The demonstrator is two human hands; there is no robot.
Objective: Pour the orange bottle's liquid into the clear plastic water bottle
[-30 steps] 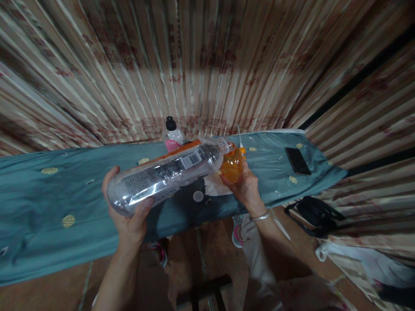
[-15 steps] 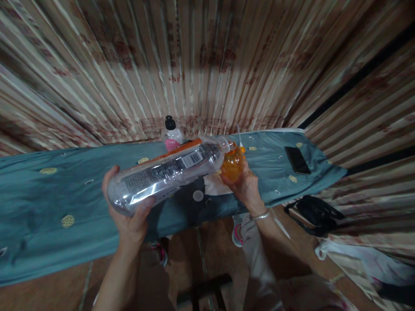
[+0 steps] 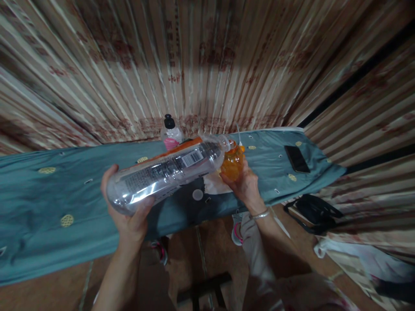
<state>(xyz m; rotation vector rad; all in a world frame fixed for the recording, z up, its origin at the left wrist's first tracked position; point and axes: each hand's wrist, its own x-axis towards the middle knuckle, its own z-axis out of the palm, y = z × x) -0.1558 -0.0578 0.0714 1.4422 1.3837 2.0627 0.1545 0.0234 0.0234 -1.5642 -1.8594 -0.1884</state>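
Note:
My left hand (image 3: 131, 216) grips the base of a large clear plastic bottle (image 3: 168, 175) with a printed label and barcode. The bottle lies tilted, its mouth to the right against the top of a small orange container (image 3: 231, 164). That container, see-through, is held in my right hand (image 3: 244, 185), fingers wrapped round it. How much liquid is in the clear bottle I cannot tell. A round whitish cap (image 3: 197, 195) lies below the bottle on the cloth, beside a pale sheet (image 3: 215, 185).
A clear bottle with black cap and pink label (image 3: 171, 134) stands at the back. A dark phone (image 3: 296, 159) lies right on the teal cloth (image 3: 39, 207). Pleated curtains (image 3: 207, 65) hang behind. A black bag (image 3: 313, 211) is at lower right, a dark stool frame (image 3: 205, 288) below.
Almost nothing differs. Both hands keep the bottle and the orange container mouth to mouth; the whole view has shifted very slightly.

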